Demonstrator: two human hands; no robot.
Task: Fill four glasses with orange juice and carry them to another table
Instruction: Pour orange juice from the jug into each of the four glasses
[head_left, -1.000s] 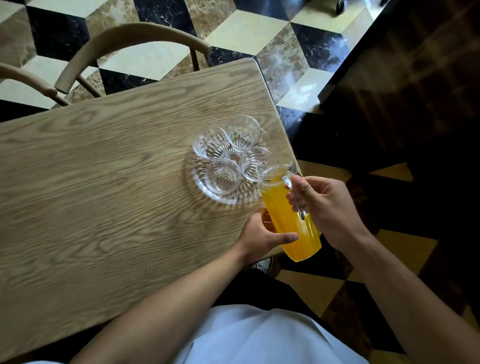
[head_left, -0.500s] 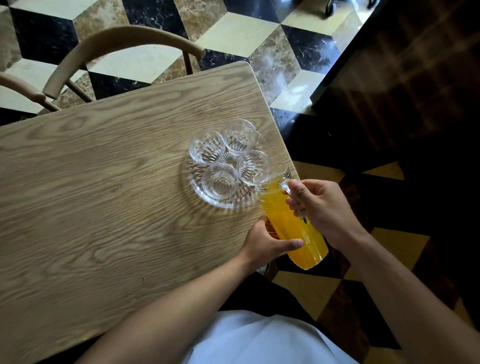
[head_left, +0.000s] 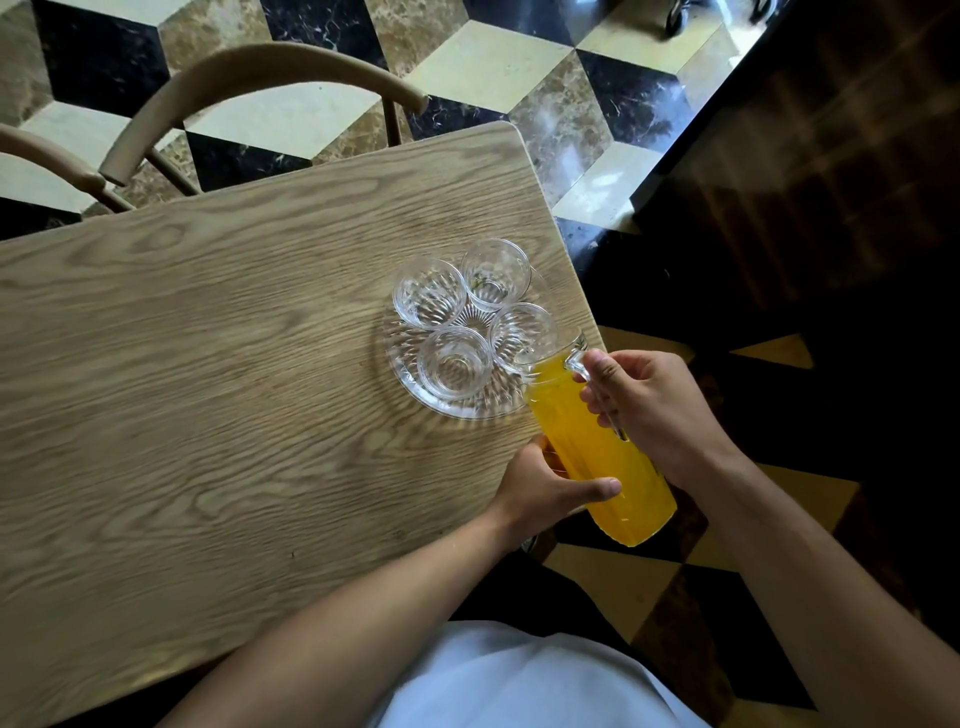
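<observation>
1. Wooden desk (head_left: 218, 374), light oak grain, seen from above. Near its right edge sits a clear ribbed glass plate (head_left: 410, 384).
2. Four small clear glasses (head_left: 470, 319) stand on the plate in a tight cluster, rims touching or nearly so. All four look empty.
3. Glass pitcher (head_left: 597, 452) of orange juice, held off the desk at its right edge and tilted, mouth toward the plate, base toward the person. Its rim overlaps the nearest right-hand glass (head_left: 522, 330) in view; whether the two touch cannot be told. No juice seen leaving the rim.
4. Right hand (head_left: 654, 410): closed around the pitcher's clear handle near the top, thumb up by the rim, fingers wrapped through the handle.
5. Left hand (head_left: 545, 483): cupped against the lower body of the pitcher from the desk side, thumb laid across the front of the glass, fingers behind it and mostly hidden.
6. Both hands are thus clamped on the one pitcher, right above, left below, close together. The plate lies just beyond the left hand's knuckles.
7. Curved wooden chair back (head_left: 270, 67) at the far side of the desk; floor (head_left: 483, 67) of patterned marble tiles in cream, brown and black.
</observation>
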